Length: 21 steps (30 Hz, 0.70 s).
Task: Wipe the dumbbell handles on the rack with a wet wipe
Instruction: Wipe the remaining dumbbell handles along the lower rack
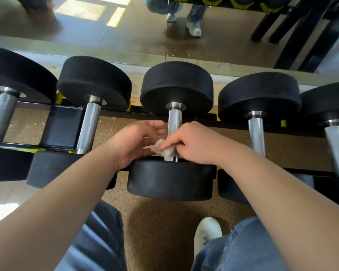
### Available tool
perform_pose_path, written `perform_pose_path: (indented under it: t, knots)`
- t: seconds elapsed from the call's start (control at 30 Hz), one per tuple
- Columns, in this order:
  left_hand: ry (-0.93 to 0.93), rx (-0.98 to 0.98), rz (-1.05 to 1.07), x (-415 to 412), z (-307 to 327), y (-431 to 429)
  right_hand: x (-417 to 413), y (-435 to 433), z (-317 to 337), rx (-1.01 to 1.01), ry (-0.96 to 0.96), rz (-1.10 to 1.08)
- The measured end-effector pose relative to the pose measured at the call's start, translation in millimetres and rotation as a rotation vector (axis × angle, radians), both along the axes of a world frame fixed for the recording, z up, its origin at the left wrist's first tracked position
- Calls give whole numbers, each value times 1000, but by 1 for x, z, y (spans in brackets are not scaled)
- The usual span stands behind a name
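The wipe, a crumpled white wad, sits against the near end of the middle dumbbell's metal handle, just above the near black weight. The right hand presses it there, forefinger stretched over the wad and the other fingers curled round wipe and handle. The left hand lies just left of the handle, fingers loose and slightly apart; whether its thumb touches the wipe is unclear. More dumbbells rest either side on the black rack, in front of a mirror.
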<state>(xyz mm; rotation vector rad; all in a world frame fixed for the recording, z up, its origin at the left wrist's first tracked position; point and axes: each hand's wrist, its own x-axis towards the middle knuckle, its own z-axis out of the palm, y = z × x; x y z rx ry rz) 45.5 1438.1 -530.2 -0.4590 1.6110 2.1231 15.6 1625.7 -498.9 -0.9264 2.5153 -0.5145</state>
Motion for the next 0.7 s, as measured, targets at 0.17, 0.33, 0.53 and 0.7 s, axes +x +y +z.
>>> perform_pose_path:
  t: [0.17,0.33,0.53,0.7]
  knots:
    - [277,-241,-41,5,-2,2,-14,6,-7,-264,241,-294]
    - [622,-767,14,1,-7,4,-20,7,-11,-292,150,-388]
    - [970,-1076,-134,-9,-7,2,-17,8,-12,-402,-114,-464]
    - [736,-1129,35,-26,2,13,-22,8,-12,-583,-245,-614]
